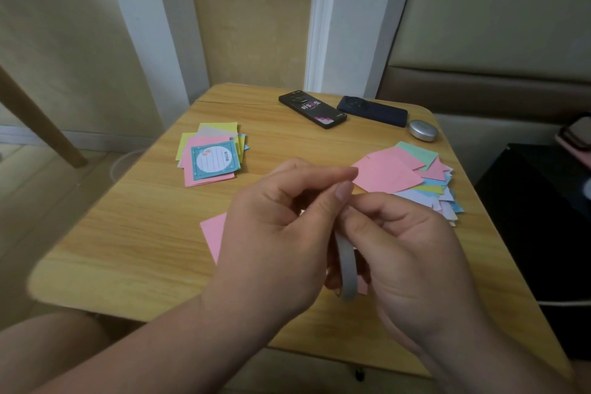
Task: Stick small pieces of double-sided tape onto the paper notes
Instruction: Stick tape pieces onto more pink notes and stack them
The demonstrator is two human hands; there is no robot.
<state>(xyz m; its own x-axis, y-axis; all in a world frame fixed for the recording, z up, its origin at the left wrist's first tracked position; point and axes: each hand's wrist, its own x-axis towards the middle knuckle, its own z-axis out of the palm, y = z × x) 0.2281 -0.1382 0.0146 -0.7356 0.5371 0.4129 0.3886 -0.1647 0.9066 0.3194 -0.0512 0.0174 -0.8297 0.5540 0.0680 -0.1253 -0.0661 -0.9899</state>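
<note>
- Two grips meet above the bench's [128, 233] middle: the left grip [275, 233] pinches the top of the grey tape roll [347, 265], and the right grip [409, 253] curls round its side.
- One pink note [213, 233] lies beneath them, showing at 9 o'clock.
- Neat note stack [211, 153] at 10 o'clock; fanned note pile [415, 176] at 2 o'clock.
- At 12 o'clock: black phone [311, 113], dark-blue phone [372, 110], silver case [422, 130].

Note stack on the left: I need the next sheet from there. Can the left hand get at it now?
Probably yes: only bare table lies between the left hand and the note stack. It is busy at the tape roll, though, and must let go first.
</note>
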